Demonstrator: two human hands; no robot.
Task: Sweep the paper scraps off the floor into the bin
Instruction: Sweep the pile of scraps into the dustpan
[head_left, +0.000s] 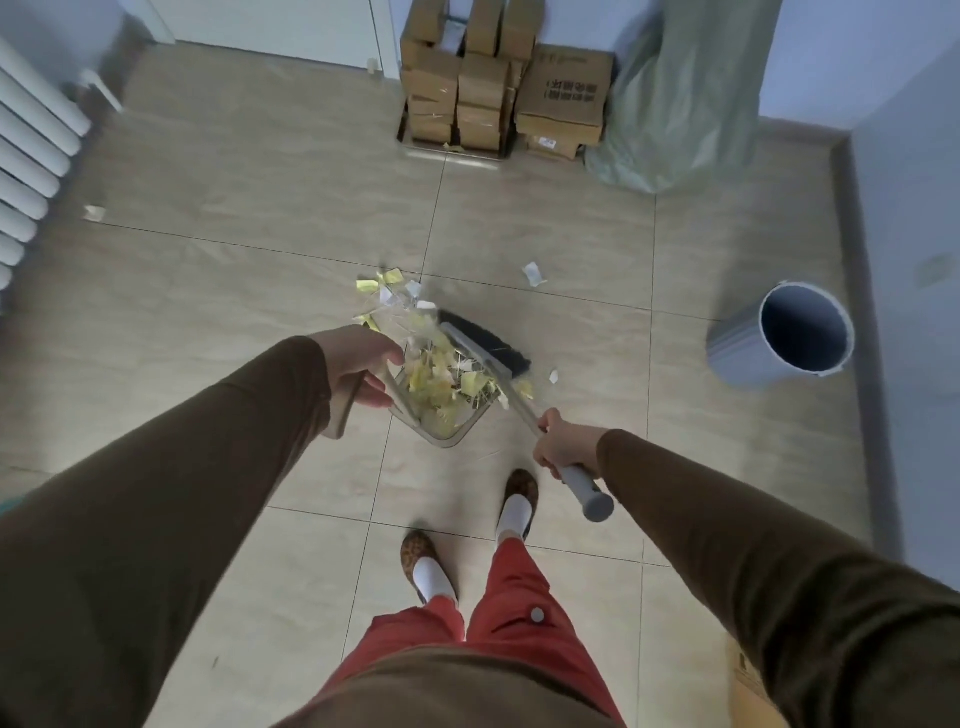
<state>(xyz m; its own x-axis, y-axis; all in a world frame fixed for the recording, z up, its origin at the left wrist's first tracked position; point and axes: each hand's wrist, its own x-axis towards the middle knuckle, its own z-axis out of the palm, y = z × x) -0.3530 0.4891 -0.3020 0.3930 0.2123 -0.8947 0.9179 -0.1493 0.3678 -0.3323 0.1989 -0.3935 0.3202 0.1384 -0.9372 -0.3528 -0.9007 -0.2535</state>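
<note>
My left hand (358, 366) grips the handle of a clear dustpan (447, 434) filled with yellow and white paper scraps (441, 382). My right hand (563, 447) grips the grey handle of a small broom (587, 493), whose black bristles (488, 340) lie along the pan's far right side. More scraps (387, 291) lie at the pan's mouth. Loose pieces sit on the floor further off: one white (532, 273), one near the bristles (554, 375), one far left (94, 213). The grey bin (737, 358) stands open-topped to the right.
Stacked cardboard boxes (488, 88) and a green sack (680, 104) stand against the far wall. A white radiator (31, 150) runs along the left. My feet in patterned slippers (519, 493) stand just below the pan. A wall and skirting close off the right.
</note>
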